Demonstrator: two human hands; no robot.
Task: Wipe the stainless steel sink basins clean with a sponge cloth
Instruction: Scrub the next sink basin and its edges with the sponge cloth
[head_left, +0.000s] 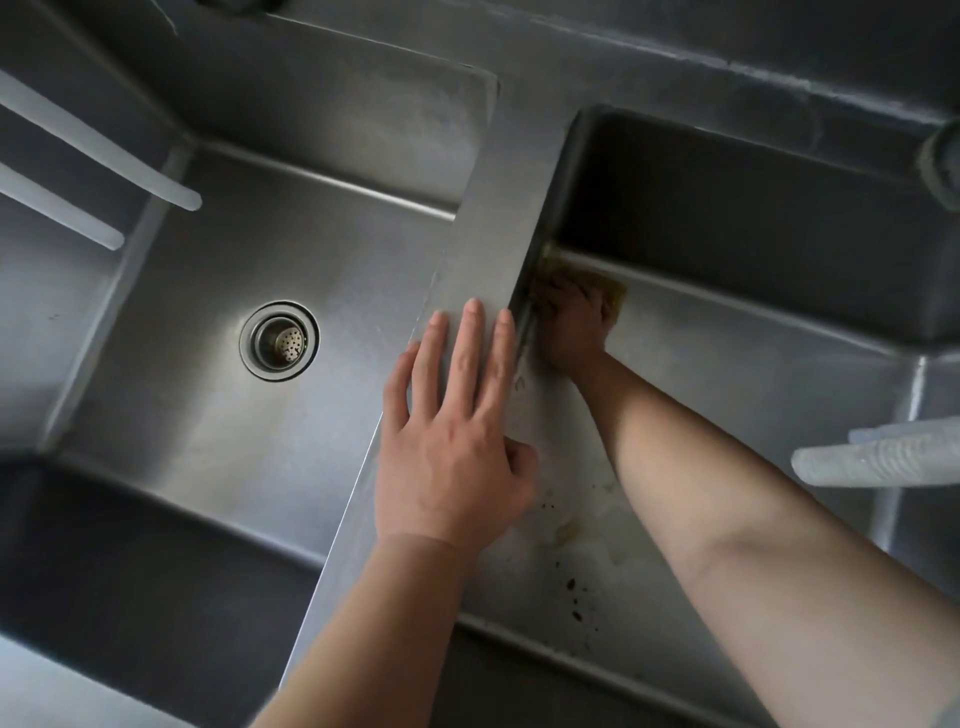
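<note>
Wiping: right hand (571, 322) pressing a yellow-brown sponge cloth (613, 291) into the far left corner of the right stainless steel sink basin (753, 364), fingers curled over the cloth, forearm reaching down across the basin floor.
Bracing: left hand (457, 431) lying flat on the brushed steel divider (498, 208) between the two basins, fingers straight and slightly spread, holding nothing, thumb tucked at the divider's right edge.
Cloth position: against the divider-side wall, at the seam with the back wall, mostly hidden under the hand.
Stains: dark brown specks (574, 597) and pale smeared patches on the right basin floor, near the front wall.
Left stainless steel basin (208, 415): round metal drain strainer (279, 340) set in the floor.
Hoses: two translucent white tubes (104, 156) over the left basin; ribbed translucent hose end (872, 457) over the right basin.
</note>
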